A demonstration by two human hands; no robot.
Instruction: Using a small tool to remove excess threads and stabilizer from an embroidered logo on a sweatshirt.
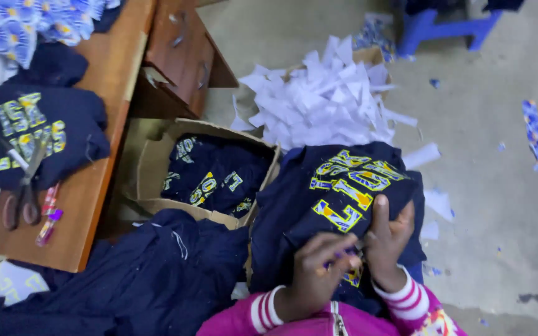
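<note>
A navy garment (319, 205) with yellow and blue patterned letters lies draped over my lap. My right hand (390, 239) grips a fold of this garment beside the letters, thumb up on the fabric. My left hand (319, 267) pinches a small purple object (337, 256) against the garment's letters, fingers curled. Pink sleeves with white striped cuffs cover both wrists.
A cardboard box (157, 168) holds more navy lettered garments. A heap of white paper scraps (319, 102) lies on the floor behind it. A wooden table (88, 205) at left carries scissors (23, 186), another navy garment and pens. More navy cloth (157, 274) is piled below.
</note>
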